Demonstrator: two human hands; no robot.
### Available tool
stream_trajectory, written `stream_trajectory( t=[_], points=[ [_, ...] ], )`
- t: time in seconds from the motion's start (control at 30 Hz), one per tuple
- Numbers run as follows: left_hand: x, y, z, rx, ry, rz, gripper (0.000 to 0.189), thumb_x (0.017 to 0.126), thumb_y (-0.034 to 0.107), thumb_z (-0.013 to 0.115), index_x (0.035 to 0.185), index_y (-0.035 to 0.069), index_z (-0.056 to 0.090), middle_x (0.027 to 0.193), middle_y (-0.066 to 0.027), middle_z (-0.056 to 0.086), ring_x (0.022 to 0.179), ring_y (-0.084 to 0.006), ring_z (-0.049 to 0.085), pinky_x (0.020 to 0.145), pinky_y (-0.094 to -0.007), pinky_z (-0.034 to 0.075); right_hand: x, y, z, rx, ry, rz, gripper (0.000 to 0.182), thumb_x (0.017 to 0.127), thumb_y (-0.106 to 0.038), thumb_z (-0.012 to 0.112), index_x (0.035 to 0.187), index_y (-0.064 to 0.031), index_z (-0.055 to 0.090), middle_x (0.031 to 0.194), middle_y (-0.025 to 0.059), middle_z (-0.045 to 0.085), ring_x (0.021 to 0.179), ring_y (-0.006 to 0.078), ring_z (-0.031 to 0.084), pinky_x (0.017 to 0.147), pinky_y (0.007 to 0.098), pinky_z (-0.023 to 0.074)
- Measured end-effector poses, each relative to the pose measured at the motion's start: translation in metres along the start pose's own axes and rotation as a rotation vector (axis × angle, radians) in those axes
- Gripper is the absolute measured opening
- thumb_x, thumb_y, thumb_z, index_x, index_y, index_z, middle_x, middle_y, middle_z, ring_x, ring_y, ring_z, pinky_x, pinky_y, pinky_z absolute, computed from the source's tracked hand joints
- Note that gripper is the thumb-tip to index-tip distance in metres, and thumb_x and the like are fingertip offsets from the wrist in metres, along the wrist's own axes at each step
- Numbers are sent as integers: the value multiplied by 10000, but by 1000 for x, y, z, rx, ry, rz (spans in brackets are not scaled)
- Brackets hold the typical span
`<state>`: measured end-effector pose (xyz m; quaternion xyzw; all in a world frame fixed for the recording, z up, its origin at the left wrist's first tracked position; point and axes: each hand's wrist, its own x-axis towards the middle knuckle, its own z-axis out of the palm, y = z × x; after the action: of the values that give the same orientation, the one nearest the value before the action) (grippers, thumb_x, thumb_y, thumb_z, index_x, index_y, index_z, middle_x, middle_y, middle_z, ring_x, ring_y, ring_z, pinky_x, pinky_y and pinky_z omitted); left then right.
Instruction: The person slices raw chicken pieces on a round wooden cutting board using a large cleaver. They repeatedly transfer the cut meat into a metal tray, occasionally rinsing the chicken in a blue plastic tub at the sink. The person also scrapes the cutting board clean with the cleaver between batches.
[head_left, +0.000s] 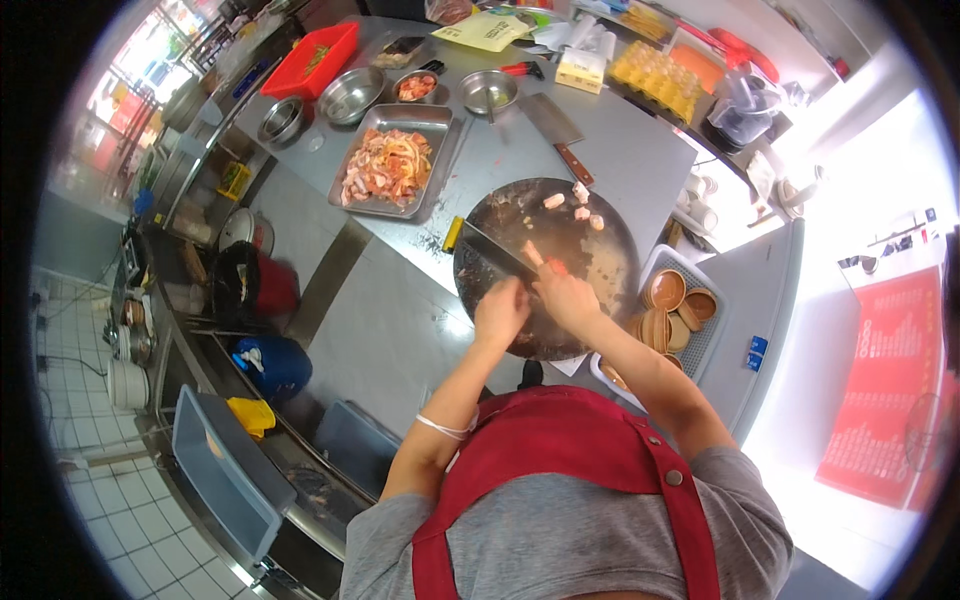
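Observation:
A round, dark chopping board (592, 262) lies at the near corner of the steel table. My left hand (501, 309) is closed at the near end of a broad, dark knife blade (491, 251), apparently gripping its handle, which is hidden. The blade runs up and left over the board. Just right of it, my right hand (566, 295) holds a pale strip of raw meat (532, 252), with something red beside the fingers. Several small chunks of raw meat (581, 192) lie on the board's far side. A yellow object (452, 234) shows at its left edge.
Beyond the board, a steel tray (442, 124) holds sliced raw meat. A wooden-handled cleaver (555, 124) lies nearby, with steel bowls (351, 96) and a red basket (352, 37) farther back. Right of the board, a grey plastic basket (716, 300) holds brown bowls. Egg trays (652, 79) stand behind.

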<state>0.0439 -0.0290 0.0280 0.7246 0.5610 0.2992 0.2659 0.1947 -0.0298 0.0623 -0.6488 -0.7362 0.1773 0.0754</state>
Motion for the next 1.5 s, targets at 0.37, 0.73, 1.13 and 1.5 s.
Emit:
stream_trajectory(
  t=[0.37, 0.73, 1.13, 1.5],
  points=[
    [102, 34, -4, -252, -88, -108, 384, 776, 275, 722, 1059, 34, 626, 922, -165, 629, 872, -271, 628, 767, -336, 499, -80, 60, -49, 700, 236, 395, 282, 927, -247, 503, 1046, 8, 511, 821, 283, 615, 800, 420, 615, 674, 496, 459],
    [47, 27, 18, 200, -178, -74, 505, 642, 283, 810, 998, 28, 558, 977, -179, 505, 970, -348, 498, 843, -412, 428, -109, 94, 72, 849, 37, 324, 220, 968, -212, 450, 1096, -37, 488, 611, 25, 459, 458, 118, 424, 392, 264, 360],
    [72, -27, 1, -198, -300, -55, 227, 670, 56, 692, 851, 17, 560, 764, -107, 584, 744, -226, 573, 685, -338, 481, -114, 31, 53, 511, 80, 382, 170, 846, -186, 521, 915, -32, 540, 775, 129, 519, 640, 291, 515, 576, 413, 421],
    [222, -116, -176, -896, -249, -227, 262, 795, -28, 617, 1027, 35, 515, 899, -97, 647, 718, -136, 636, 646, -239, 504, -96, -55, 70, 680, 396, 899, 204, 929, -228, 500, 973, -29, 516, 678, 79, 519, 530, 180, 492, 470, 303, 389]
  ],
)
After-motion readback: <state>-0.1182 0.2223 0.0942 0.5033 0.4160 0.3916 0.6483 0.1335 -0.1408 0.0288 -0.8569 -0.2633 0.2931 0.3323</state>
